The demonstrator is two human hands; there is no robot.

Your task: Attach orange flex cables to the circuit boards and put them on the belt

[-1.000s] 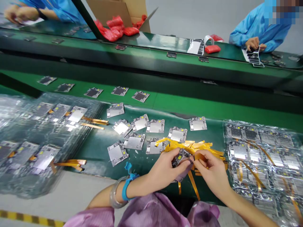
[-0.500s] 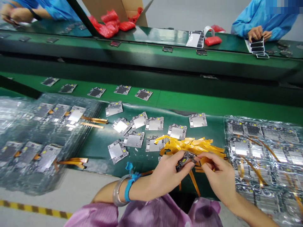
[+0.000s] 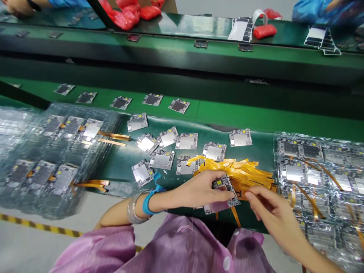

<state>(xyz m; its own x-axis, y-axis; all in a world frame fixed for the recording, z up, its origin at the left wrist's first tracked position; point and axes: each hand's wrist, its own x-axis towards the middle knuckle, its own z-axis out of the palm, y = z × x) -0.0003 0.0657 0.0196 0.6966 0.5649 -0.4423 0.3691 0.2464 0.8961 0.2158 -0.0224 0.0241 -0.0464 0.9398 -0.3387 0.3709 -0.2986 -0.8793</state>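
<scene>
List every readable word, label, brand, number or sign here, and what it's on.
No legible words, brands or numbers.
Circuit board in the left hand: any print too small to read.
Orange flex cables: any print too small to read.
Black-and-white sheets at the back: no readable text.
Floor tape: yellow-and-dark stripes, no wording visible.

No text, label, brand, number or sign can be read anywhere here.
</scene>
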